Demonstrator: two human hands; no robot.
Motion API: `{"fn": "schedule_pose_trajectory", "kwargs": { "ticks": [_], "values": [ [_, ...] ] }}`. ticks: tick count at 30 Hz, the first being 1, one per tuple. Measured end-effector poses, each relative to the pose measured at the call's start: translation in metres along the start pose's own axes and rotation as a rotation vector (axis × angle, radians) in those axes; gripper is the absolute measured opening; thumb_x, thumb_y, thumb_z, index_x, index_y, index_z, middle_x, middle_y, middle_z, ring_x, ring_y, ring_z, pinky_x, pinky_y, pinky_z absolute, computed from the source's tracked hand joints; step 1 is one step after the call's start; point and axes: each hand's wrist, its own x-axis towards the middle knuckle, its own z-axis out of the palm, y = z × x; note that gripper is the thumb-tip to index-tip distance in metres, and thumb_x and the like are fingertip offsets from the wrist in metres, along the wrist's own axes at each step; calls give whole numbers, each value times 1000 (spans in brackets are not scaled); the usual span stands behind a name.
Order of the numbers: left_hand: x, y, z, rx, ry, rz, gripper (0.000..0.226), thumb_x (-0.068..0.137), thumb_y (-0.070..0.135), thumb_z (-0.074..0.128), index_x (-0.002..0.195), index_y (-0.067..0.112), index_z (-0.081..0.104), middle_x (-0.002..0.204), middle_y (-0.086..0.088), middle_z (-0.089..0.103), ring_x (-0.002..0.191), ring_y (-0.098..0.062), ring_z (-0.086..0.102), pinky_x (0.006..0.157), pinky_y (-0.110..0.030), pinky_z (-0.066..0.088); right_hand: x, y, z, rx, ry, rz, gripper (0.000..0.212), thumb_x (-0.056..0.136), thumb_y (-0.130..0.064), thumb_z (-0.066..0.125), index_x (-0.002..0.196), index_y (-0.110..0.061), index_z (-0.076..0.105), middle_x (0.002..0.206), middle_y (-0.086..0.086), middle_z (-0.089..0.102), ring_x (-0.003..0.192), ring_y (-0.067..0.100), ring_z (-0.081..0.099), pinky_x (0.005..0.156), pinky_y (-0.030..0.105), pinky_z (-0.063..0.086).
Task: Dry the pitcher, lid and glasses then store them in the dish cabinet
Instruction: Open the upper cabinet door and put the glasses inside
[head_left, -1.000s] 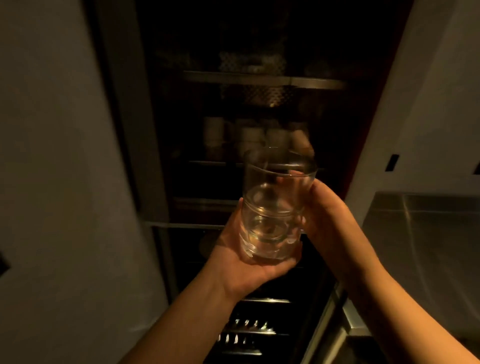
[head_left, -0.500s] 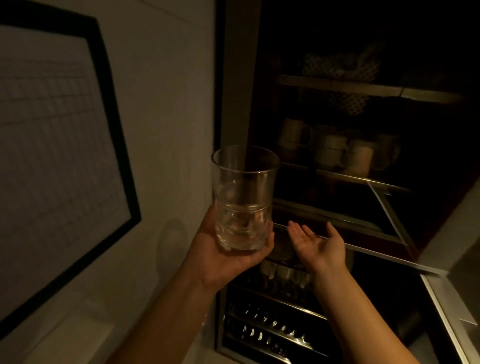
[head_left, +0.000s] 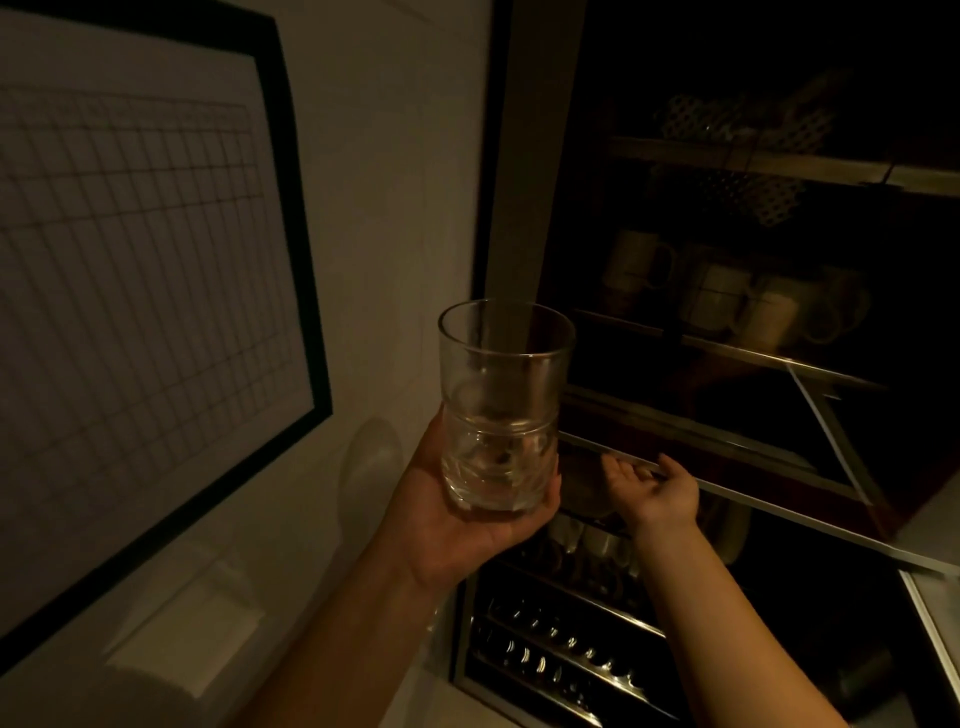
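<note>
So you've got the glass (head_left: 503, 410) upright in your left hand (head_left: 467, 519), sitting just left of centre frame. Your fingers curl under and around its thick base, palm cupping it from about 7 o'clock, and the rim points up. It looks clear inside, though the light is too dim to say whether it's dry.

Your right hand (head_left: 652, 488) is out at roughly 3 o'clock from the glass, just beside it. The fingertips are hooked over the pale metal edge of the cabinet door (head_left: 779, 506), thumb on the near side, so it's gripping that edge. How tight the grip is, I can't tell, it's pretty murky there.

The dish cabinet (head_left: 524, 182) fills the right half of the view, its grey frame running up at 12 o'clock from the glass. Inside, up at about 1 to 2 o'clock, there's a row of pale mugs (head_left: 727, 296) on a shelf, and above them something with a lattice pattern (head_left: 748, 197) that's too dark to make out. Down at 5 o'clock from the glass you can see the wire dish rack (head_left: 571, 649) with shiny prongs, and a few cups just below your right wrist.

Off at 9 o'clock, a black-framed grid chart (head_left: 130, 270) hangs on the wall, well apart from everything.
</note>
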Motion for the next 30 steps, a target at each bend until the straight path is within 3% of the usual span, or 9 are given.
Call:
{"fn": "schedule_pose_trajectory", "kwargs": {
  "ticks": [10, 16, 23, 30],
  "values": [
    [-18, 7, -8, 11, 4, -10, 54, 65, 30, 74, 106, -5, 67, 114, -21, 62, 107, -36, 57, 87, -49, 48, -1, 5, 7, -114, 64, -72, 52, 95, -8, 40, 143, 1, 23, 148, 25, 25, 137, 39, 27, 114, 47, 23],
    [-26, 13, -16, -4, 3, -13, 53, 64, 29, 76, 106, -3, 68, 115, -19, 63, 110, -34, 55, 87, -49, 48, 2, 10, 13, -231, 109, -121, 41, 94, -3, 37, 135, 2, 35, 139, 25, 39, 129, 38, 39, 111, 46, 29],
    [-36, 24, -24, -12, 20, 2, 51, 65, 30, 73, 101, -4, 70, 112, -20, 64, 103, -38, 59, 85, -50, 48, 4, 13, 17, -373, 182, -159, 44, 89, 5, 34, 133, 1, 37, 134, 23, 42, 121, 35, 46, 106, 43, 39],
    [-43, 33, -26, -65, 66, 38, 55, 80, 45, 59, 107, -2, 67, 117, -20, 62, 106, -37, 56, 83, -53, 48, 2, 18, 25, -460, 224, -215, 45, 89, 10, 29, 133, 0, 34, 136, 24, 37, 122, 35, 46, 103, 42, 42]
  ]
}}
